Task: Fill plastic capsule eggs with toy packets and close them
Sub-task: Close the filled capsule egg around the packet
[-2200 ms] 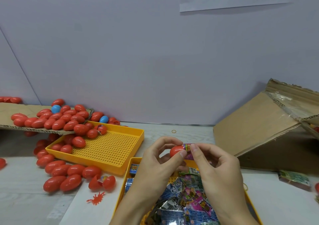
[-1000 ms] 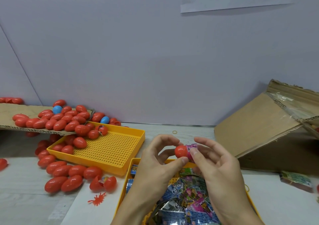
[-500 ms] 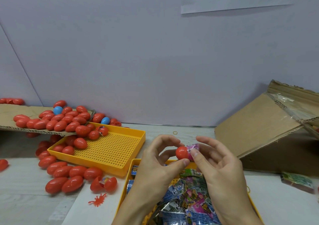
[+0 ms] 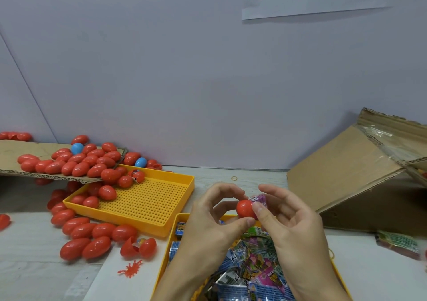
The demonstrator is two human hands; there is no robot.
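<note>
Red capsule egg half (image 4: 245, 208) is held above the far end of the near yellow tray (image 4: 172, 236), pinched between thumb and curled fingers of the left hand (image 4: 209, 222). Right hand (image 4: 292, 219) pinches a pink toy packet (image 4: 258, 201) at the half's right side, apparently partly inserted. Loose packets (image 4: 251, 268) fill the tray beneath.

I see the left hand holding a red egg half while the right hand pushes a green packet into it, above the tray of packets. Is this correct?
Not quite: in the head view the packet is pink-purple, not green. The rest stands: the left hand holds the red egg half, the right hand pushes the packet into it, and both are above the tray of packets.
</note>
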